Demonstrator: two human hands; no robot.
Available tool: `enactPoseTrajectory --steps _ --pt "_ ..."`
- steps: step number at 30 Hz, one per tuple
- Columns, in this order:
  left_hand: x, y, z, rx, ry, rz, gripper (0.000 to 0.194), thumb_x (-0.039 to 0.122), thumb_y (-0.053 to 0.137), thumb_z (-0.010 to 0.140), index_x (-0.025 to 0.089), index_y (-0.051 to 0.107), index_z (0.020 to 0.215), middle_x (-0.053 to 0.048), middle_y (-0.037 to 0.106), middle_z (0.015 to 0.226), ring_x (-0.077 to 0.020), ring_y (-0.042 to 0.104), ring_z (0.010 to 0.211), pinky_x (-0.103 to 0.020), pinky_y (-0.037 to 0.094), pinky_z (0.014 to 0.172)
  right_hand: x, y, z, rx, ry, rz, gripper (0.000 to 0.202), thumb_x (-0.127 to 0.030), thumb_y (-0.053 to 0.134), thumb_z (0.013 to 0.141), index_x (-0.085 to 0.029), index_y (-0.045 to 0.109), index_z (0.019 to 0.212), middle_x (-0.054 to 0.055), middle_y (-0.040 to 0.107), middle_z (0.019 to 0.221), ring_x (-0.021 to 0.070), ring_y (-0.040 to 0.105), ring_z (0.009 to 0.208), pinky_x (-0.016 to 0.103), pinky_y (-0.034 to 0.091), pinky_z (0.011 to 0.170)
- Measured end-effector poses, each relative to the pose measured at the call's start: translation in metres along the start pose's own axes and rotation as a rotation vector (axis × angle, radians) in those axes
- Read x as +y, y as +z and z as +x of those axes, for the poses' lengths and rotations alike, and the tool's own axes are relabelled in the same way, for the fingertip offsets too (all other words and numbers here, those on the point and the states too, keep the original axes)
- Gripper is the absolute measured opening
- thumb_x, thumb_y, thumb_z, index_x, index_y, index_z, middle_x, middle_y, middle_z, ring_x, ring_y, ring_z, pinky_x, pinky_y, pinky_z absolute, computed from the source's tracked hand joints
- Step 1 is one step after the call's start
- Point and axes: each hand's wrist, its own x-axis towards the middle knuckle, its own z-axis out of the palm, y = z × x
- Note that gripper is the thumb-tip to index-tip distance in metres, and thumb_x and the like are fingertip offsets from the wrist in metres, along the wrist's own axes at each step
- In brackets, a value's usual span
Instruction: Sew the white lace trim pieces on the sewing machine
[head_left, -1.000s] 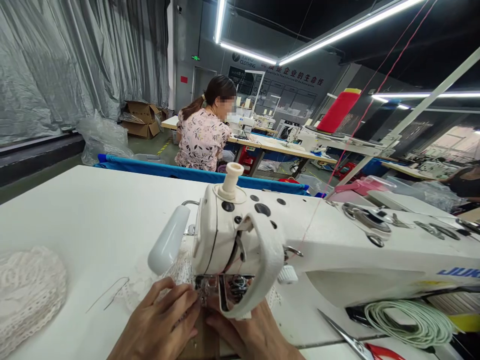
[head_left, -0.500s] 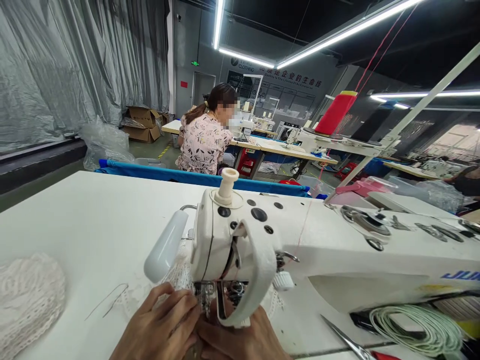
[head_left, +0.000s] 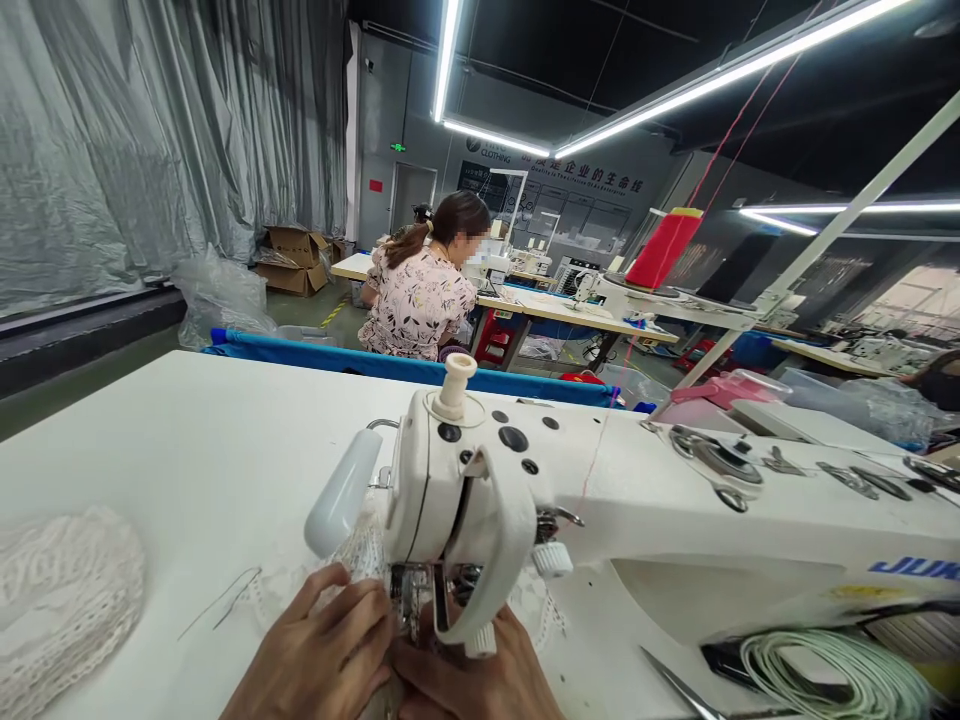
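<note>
A white sewing machine (head_left: 457, 500) stands in front of me with white lace fabric (head_left: 366, 540) under its head. My left hand (head_left: 322, 640) is at the left of the needle area, its bent fingers closed on the lace. Under the machine's head, partly behind the curved white guard, my right hand (head_left: 480, 670) has its fingers closed at the same fabric. The fingertips of the right hand are largely hidden by the machine. Lace also shows to the right of the needle area. A pinkish thread runs down the front of the machine.
A pile of white lace (head_left: 67, 600) lies at the left of the white table (head_left: 225, 430), with a loose dark thread (head_left: 217, 605) nearby. Scissors (head_left: 679, 685) and a coil of pale green cord (head_left: 832, 670) lie at right. A co-worker (head_left: 424, 290) sits beyond the blue cloth bar (head_left: 360, 365).
The camera view has tilted and shifted slightly, and the scissors' red handle has left the picture. Both hands stay at the lace beside the needle area with little visible movement.
</note>
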Motion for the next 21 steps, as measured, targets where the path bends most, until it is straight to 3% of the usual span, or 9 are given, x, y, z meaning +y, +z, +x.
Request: enactPoseTrajectory --steps 5,8,12,16,18,21 --pt "-0.011 0.01 -0.01 -0.025 0.0 0.044 0.028 0.019 0.039 0.097 0.019 0.058 0.077 0.004 0.059 0.074 -0.0116 0.054 0.077 -0.035 0.028 0.098 0.003 0.016 -0.005 0.139 0.03 -0.03 0.024 -0.048 0.051 0.087 -0.03 0.064 0.094 0.001 0.06 0.075 0.019 0.054 0.07 0.03 0.039 0.064" --pt "-0.015 0.009 -0.01 -0.06 0.001 0.083 0.032 0.025 0.038 0.098 0.019 0.055 0.072 0.005 0.059 0.076 -0.011 0.055 0.08 -0.034 0.023 0.102 0.003 0.017 -0.005 0.156 0.013 -0.051 0.024 -0.048 0.05 0.088 -0.028 0.064 0.091 0.002 0.06 0.074 0.0194 0.054 0.07 0.032 0.039 0.067" --pt "-0.014 0.001 -0.003 -0.088 -0.007 0.103 0.025 0.03 0.039 0.098 0.019 0.058 0.084 0.003 0.063 0.089 -0.0119 0.056 0.088 -0.034 0.024 0.101 0.004 -0.01 -0.004 -0.067 0.036 -0.115 0.02 -0.045 0.056 0.086 -0.027 0.062 0.093 0.001 0.061 0.078 0.019 0.054 0.071 0.028 0.036 0.06" --pt "-0.014 -0.007 0.003 -0.133 -0.028 0.146 0.018 0.025 0.04 0.096 0.019 0.056 0.093 0.0 0.063 0.094 -0.0158 0.056 0.092 -0.037 0.033 0.093 0.015 -0.04 -0.009 -0.292 0.153 -0.272 0.01 -0.029 0.065 0.081 -0.023 0.057 0.08 0.0 0.058 0.076 0.0174 0.053 0.063 0.028 0.03 0.055" --pt "-0.015 -0.008 0.001 -0.163 -0.037 0.192 0.013 0.019 0.047 0.09 0.018 0.054 0.1 -0.003 0.063 0.093 -0.0193 0.057 0.089 -0.038 0.039 0.087 0.022 -0.045 -0.012 -0.3 0.213 -0.388 0.01 -0.021 0.062 0.079 -0.022 0.054 0.074 -0.001 0.056 0.068 0.0173 0.051 0.058 0.031 0.029 0.058" --pt "-0.014 -0.011 -0.008 -0.18 -0.085 0.326 0.042 0.005 0.051 0.074 0.015 0.049 0.114 -0.009 0.063 0.092 -0.0252 0.058 0.081 -0.04 0.048 0.073 0.023 -0.04 -0.014 -0.225 0.232 -0.37 0.013 -0.018 0.059 0.081 -0.021 0.053 0.069 -0.002 0.054 0.059 0.0165 0.049 0.053 0.031 0.028 0.058"
